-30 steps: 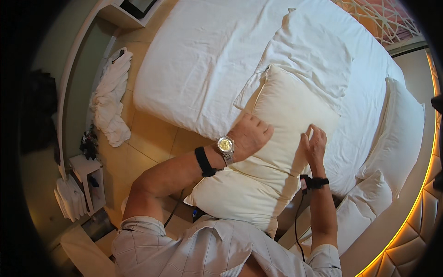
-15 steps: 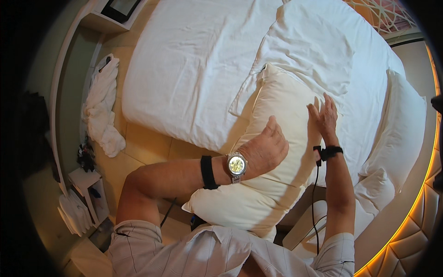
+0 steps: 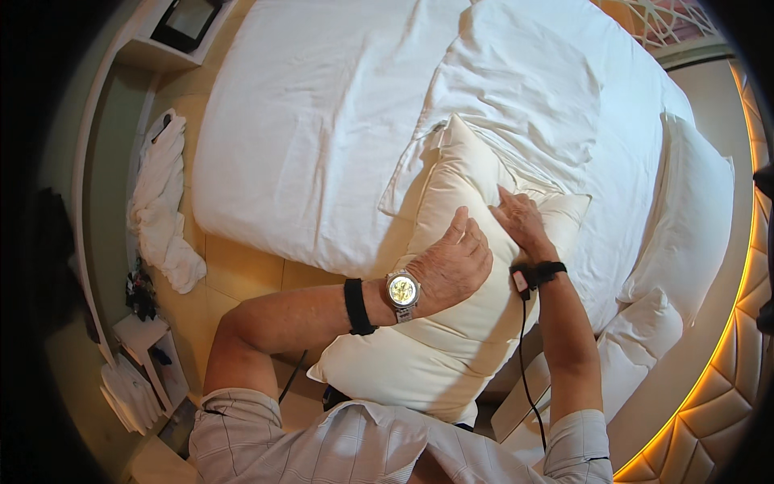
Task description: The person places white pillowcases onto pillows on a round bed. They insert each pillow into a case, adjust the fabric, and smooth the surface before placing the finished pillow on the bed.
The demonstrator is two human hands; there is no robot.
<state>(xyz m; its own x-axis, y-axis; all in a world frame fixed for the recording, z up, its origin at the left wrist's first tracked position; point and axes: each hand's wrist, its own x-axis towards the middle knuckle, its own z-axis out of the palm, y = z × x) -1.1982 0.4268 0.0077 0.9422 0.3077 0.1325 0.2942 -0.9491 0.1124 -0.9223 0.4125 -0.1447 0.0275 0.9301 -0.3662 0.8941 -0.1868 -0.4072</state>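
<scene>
A plump cream pillow [image 3: 419,355] stretches from my lap onto the near edge of the bed. My left hand [image 3: 455,266], with a metal watch and a black band on the wrist, rests on the pillow's left part, its fingers loosely apart and bent, holding nothing. Farther up, my right hand [image 3: 522,222] sinks into the pillow's far end. Its fingers are closed on a fold there, the tips partly hidden. Creases run from them to the raised far right corner. Just beyond lies a rumpled white cloth [image 3: 516,89], perhaps a pillowcase, touching the pillow's far end.
The white-sheeted bed [image 3: 274,153] fills the far side. White pillows [image 3: 685,210] lie along its right side, by a padded headboard [image 3: 709,403]. A bundled white cloth [image 3: 165,210] is on the floor at left, near a small shelf unit [image 3: 161,363]. A black cable [image 3: 528,387] hangs from my right wrist.
My right hand has moved left and nearer, from spread fingers at the pillow's right edge to pressing into it. The pillow's far end has creased and its right corner now shows. My left hand stays on it.
</scene>
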